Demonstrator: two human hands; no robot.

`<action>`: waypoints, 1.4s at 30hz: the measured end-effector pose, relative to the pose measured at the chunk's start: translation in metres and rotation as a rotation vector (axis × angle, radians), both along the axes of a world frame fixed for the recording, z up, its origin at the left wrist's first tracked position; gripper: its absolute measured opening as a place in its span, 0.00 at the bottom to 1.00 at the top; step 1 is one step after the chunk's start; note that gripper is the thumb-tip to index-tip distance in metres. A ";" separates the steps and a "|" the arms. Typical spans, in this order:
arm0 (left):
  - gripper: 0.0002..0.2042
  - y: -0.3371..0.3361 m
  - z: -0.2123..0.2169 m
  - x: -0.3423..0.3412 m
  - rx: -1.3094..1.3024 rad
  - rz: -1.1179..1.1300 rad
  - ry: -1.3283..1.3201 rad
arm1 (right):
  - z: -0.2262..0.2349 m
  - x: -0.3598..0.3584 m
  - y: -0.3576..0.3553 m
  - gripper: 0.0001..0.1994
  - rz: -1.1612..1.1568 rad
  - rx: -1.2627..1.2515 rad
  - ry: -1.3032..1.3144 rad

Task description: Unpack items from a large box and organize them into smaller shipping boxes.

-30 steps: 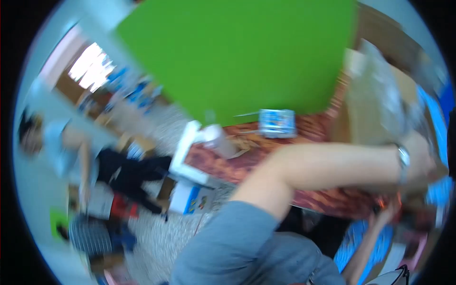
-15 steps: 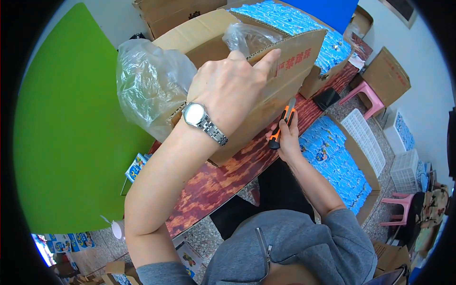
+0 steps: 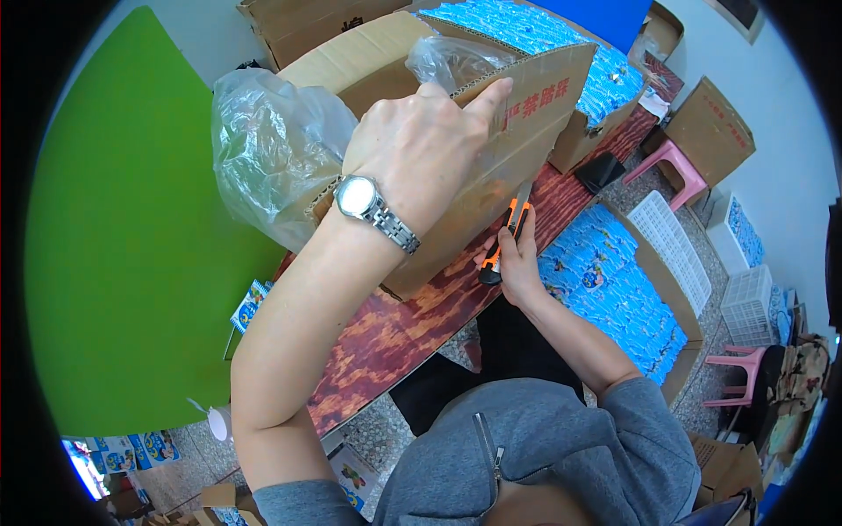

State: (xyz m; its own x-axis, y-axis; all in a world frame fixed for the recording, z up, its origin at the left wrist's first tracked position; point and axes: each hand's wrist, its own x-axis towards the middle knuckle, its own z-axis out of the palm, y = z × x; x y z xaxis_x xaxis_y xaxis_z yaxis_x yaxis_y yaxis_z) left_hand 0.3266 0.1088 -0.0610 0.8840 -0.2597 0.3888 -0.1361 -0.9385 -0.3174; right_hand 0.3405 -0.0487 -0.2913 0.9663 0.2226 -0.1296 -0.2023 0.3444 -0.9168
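left hand [image 3: 421, 149] raised, fingers curled, right hand [image 3: 517, 263] clenched low

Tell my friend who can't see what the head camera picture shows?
A person's left hand, wearing a silver wristwatch, grips the top flap of a cardboard box lined with clear plastic. The right hand holds an orange utility knife against the box's side, above a reddish wooden table.

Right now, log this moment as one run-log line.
left hand: grips cardboard box flap | right hand: holds utility knife against box | plastic liner: bulging out
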 end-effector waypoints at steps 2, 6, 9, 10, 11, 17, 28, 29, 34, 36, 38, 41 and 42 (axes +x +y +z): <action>0.34 -0.001 0.000 0.001 -0.004 -0.003 0.007 | -0.001 -0.003 0.001 0.35 -0.005 -0.007 0.011; 0.33 -0.001 0.000 0.002 -0.002 0.002 0.009 | 0.001 -0.017 0.007 0.35 0.026 -0.009 0.013; 0.32 0.000 -0.002 0.003 -0.010 -0.006 0.002 | 0.005 -0.027 0.011 0.35 0.039 -0.003 0.016; 0.32 0.000 -0.002 0.002 -0.008 -0.006 -0.004 | 0.006 -0.031 0.013 0.35 0.043 -0.002 0.018; 0.32 0.000 -0.002 0.001 -0.006 -0.002 -0.001 | 0.006 -0.035 0.016 0.35 0.051 0.004 0.013; 0.30 -0.001 -0.002 0.000 -0.025 -0.023 -0.015 | 0.012 -0.062 0.027 0.35 0.079 -0.008 0.055; 0.14 0.001 -0.008 0.003 -0.143 -0.082 -0.081 | 0.014 -0.105 0.060 0.34 0.094 0.045 0.004; 0.14 0.001 -0.009 0.004 -0.144 -0.088 -0.083 | 0.012 -0.109 0.063 0.34 0.059 0.020 -0.039; 0.13 -0.001 -0.007 0.007 -0.114 -0.086 -0.065 | -0.001 -0.121 0.075 0.33 0.100 -0.101 -0.104; 0.13 -0.001 -0.001 0.008 -0.135 -0.094 -0.040 | -0.012 -0.125 0.075 0.34 0.109 -0.125 -0.140; 0.15 0.003 0.006 0.008 -0.088 -0.098 0.028 | -0.010 -0.136 0.082 0.35 0.126 -0.212 -0.210; 0.16 -0.001 0.008 0.002 -0.074 -0.112 -0.015 | 0.014 -0.147 0.087 0.35 0.106 -0.130 -0.161; 0.16 -0.001 0.008 0.000 -0.074 -0.119 -0.014 | 0.000 -0.150 0.092 0.35 0.033 -0.200 -0.277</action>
State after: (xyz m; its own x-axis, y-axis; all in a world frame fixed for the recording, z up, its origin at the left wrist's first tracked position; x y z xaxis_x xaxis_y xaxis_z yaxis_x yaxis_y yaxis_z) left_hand 0.3270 0.1073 -0.0532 0.8433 -0.3320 0.4226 -0.2437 -0.9371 -0.2500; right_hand 0.1906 0.0434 -0.2915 0.9634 0.2515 0.0925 0.0558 0.1492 -0.9872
